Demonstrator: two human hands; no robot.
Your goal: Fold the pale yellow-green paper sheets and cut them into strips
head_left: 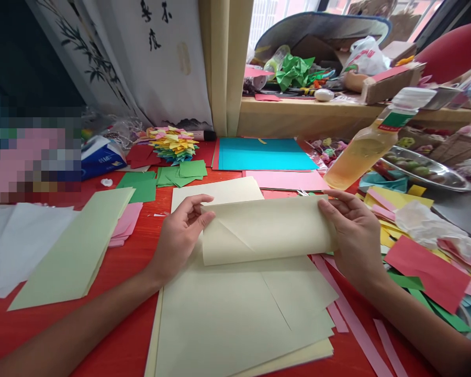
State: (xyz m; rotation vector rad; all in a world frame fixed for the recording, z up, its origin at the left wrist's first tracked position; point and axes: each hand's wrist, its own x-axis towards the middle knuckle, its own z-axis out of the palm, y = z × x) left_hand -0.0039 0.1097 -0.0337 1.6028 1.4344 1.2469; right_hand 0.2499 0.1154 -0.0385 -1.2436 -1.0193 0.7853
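A pale cream-green sheet of paper [275,230], folded over lengthwise, is held up between my two hands. My left hand [184,235] pinches its left end with thumb and fingers. At the right end my right hand [353,230] grips it the same way, thumb in front. Beneath lies a stack of pale paper sheets [227,319], slightly fanned at the right edge. A diagonal crease crosses the folded sheet. Behind it another cream sheet [220,188] lies on the table.
Left are a folded light green paper [78,246] and white sheets [23,241]. Behind are green squares [141,184], a colourful folded-paper piece [172,144] and blue paper [265,153]. A drink bottle [365,146] leans at right, near paper scraps [427,272] and a metal bowl [427,167].
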